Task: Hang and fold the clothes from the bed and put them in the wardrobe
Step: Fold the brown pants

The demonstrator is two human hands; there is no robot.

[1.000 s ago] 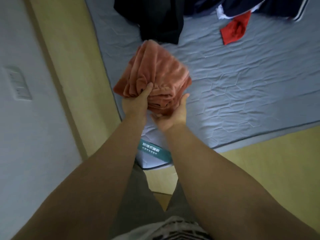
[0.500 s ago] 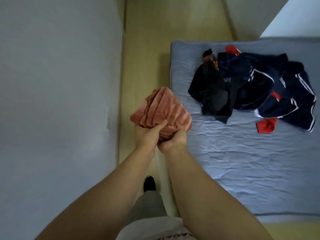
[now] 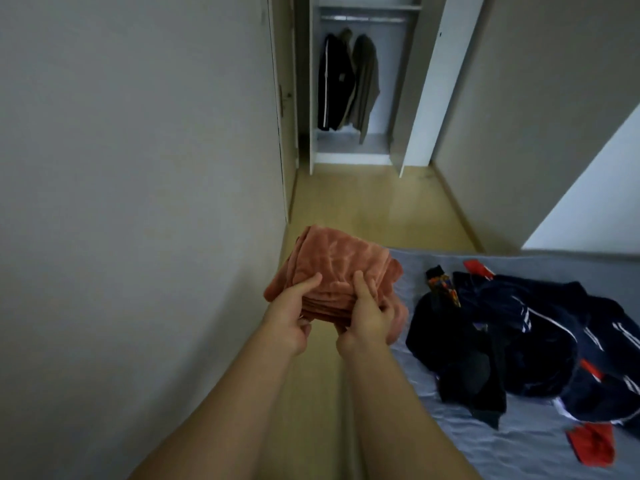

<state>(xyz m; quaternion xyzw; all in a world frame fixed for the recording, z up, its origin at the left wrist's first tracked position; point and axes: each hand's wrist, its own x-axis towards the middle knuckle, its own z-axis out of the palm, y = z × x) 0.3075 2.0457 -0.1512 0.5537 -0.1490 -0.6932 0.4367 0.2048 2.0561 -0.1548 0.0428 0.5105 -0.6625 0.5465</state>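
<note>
The folded salmon fleece garment (image 3: 341, 268) is held in the air over the floor strip between the wall and the bed (image 3: 485, 441). The left hand (image 3: 289, 320) and right hand (image 3: 367, 318) pinch its near edge, thumbs on top and fingers curled beneath. On the bed lie a pile of dark clothes (image 3: 519, 341) and a red item (image 3: 592, 445), and far ahead the open wardrobe (image 3: 420, 98) holds two hanging garments (image 3: 346, 81).

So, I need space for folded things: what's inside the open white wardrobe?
A black white-striped jacket and a grey garment hang from the metal rail. Anything behind them is covered.
</note>
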